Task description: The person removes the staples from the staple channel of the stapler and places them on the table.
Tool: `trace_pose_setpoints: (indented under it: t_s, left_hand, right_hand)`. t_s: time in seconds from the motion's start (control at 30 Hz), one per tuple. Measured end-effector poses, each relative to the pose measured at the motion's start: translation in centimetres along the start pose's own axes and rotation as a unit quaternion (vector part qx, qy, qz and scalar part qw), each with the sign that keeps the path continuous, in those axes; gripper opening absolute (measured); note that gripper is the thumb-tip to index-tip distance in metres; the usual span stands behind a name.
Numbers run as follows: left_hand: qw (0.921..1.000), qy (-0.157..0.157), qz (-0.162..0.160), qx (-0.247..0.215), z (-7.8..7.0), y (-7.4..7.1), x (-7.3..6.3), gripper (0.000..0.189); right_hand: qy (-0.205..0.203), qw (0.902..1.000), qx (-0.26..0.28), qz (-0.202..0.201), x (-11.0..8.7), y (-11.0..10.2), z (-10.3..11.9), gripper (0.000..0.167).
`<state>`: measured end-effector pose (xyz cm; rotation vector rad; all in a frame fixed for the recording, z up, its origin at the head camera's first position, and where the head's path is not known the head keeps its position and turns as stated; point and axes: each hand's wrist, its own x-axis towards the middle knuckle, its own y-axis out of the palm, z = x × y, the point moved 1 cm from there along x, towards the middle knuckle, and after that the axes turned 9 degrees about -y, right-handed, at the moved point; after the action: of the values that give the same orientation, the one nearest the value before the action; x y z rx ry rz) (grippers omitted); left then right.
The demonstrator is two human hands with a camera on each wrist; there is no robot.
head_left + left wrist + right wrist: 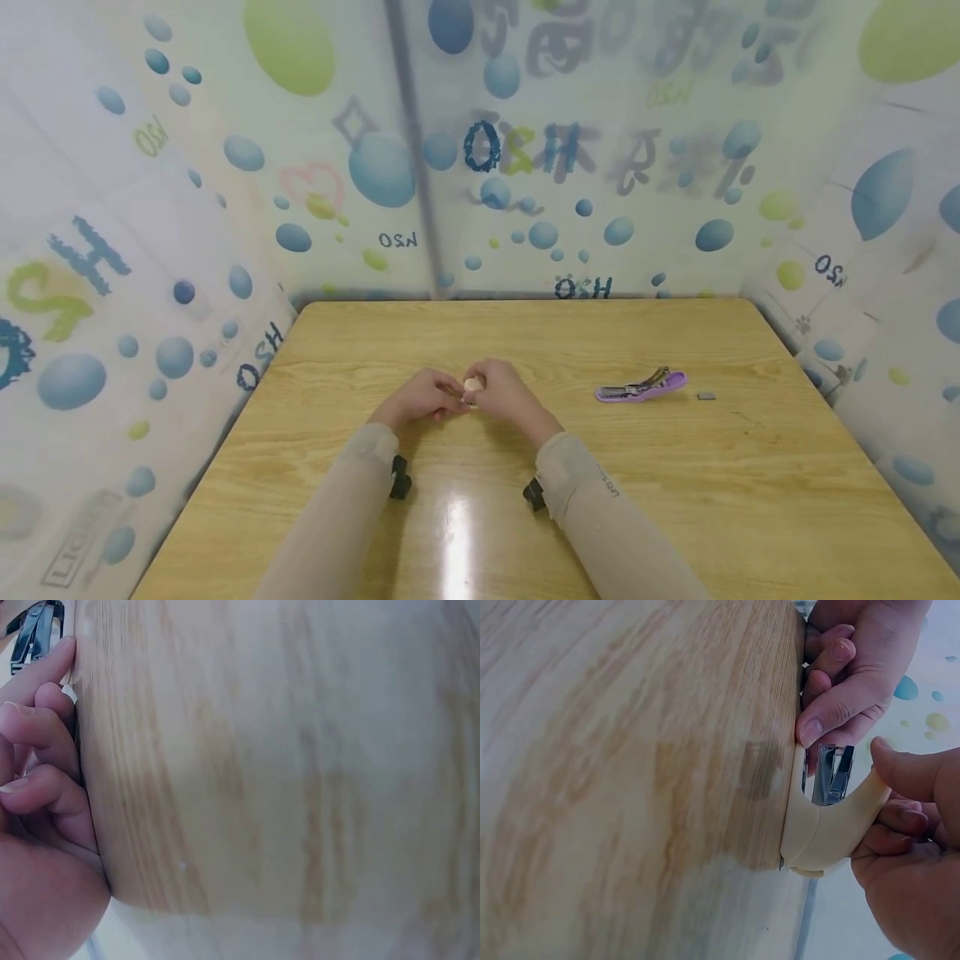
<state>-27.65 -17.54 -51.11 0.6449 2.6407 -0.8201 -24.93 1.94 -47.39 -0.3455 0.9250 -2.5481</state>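
Both hands meet over the middle of the table around a small cream stapler (pixel 829 832), mostly covered by fingers in the head view. The right wrist view shows its two curved arms spread apart, with shiny metal parts (pixel 831 776) between them. My left hand (pixel 423 396) grips the end of the lower arm between thumb and fingers. Holding the upper arm, my right hand (pixel 506 396) has its thumb on the outer side and its other fingers curled beneath. In the left wrist view, curled left fingers (pixel 45 735) show near a dark metal part (pixel 37 634).
A purple stapler (pixel 641 389) lies opened out on the wooden table (pixel 480 333), right of the hands. Beside it is a small grey piece (pixel 706 396), perhaps a strip of staples. Patterned curtains (pixel 495 242) stand behind and along both sides.
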Motion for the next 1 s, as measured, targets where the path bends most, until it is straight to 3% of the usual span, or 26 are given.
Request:
trace_pose_setpoints:
  t_s: [0.47,0.7,0.83,1.0]
  left_hand:
    - [1.0000,0.003,-0.002,0.005,0.1,0.0,0.1,0.028]
    - [0.9999,-0.003,-0.002,0.011,0.1,0.0,0.0,0.032]
    - [0.9999,-0.005,0.001,0.012,0.1,0.0,0.0,0.032]
    - [1.0000,-0.005,0.005,0.006,0.1,0.0,0.2,0.032]
  right_hand:
    - [-0.003,0.9999,0.014,-0.008,-0.3,-0.2,-0.2,0.020]
    - [0.011,0.9955,0.070,-0.062,-1.1,-0.4,-1.0,0.026]
    - [-0.011,0.9948,0.069,-0.075,-1.4,-0.2,-1.3,0.028]
    - [-0.005,0.9922,0.091,-0.085,-1.8,-0.3,-1.8,0.029]
